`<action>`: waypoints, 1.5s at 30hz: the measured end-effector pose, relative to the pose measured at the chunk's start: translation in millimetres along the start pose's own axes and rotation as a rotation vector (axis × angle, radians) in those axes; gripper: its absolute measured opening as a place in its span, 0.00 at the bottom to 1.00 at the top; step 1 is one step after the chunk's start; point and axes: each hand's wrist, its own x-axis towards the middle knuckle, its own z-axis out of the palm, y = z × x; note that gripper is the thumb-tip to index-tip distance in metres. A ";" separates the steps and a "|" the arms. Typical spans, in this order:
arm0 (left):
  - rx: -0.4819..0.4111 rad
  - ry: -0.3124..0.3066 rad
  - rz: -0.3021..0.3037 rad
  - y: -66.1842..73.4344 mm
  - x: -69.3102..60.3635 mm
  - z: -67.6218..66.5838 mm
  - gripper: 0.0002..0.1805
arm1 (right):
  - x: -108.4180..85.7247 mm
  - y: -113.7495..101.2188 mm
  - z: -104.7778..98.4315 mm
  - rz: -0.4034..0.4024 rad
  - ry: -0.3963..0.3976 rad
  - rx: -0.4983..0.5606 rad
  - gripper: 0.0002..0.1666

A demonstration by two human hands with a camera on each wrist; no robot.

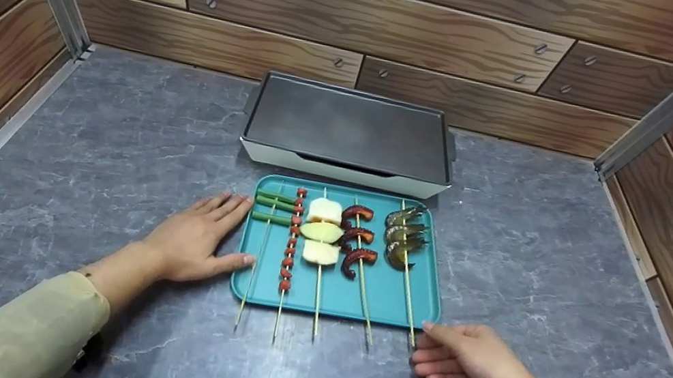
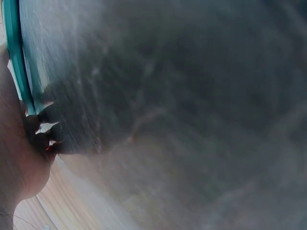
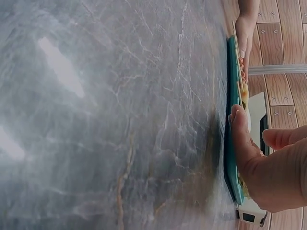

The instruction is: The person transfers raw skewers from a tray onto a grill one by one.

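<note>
Right hand [image 1: 467, 359] is near, perhaps touching, the shrimp skewer [image 1: 405, 237].

Teal tray [image 1: 386, 300], grey marbled tabletop [image 1: 570, 279]

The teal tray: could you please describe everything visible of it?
The tray is teal, rectangular and plastic-looking, with rounded corners and a raised rim. It lies on the gray marbled tabletop in front of the griddle. Five skewers lie across it, sticks overhanging its near rim. The left hand rests at its left edge, overlapping the rim; the right hand is at its near right corner, contact unclear.
</note>
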 end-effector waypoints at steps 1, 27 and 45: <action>-0.001 0.000 -0.001 0.0 0.0 0.3 0.57 | 0.2 0.6 0.6 0.006 -0.001 0.005 0.26; 0.008 0.002 -0.004 2.2 -0.4 1.4 0.56 | 10.5 6.5 12.8 0.017 -0.023 0.106 0.15; -0.260 0.058 0.039 9.3 4.0 3.3 0.47 | 9.6 7.1 14.8 0.000 -0.047 0.126 0.11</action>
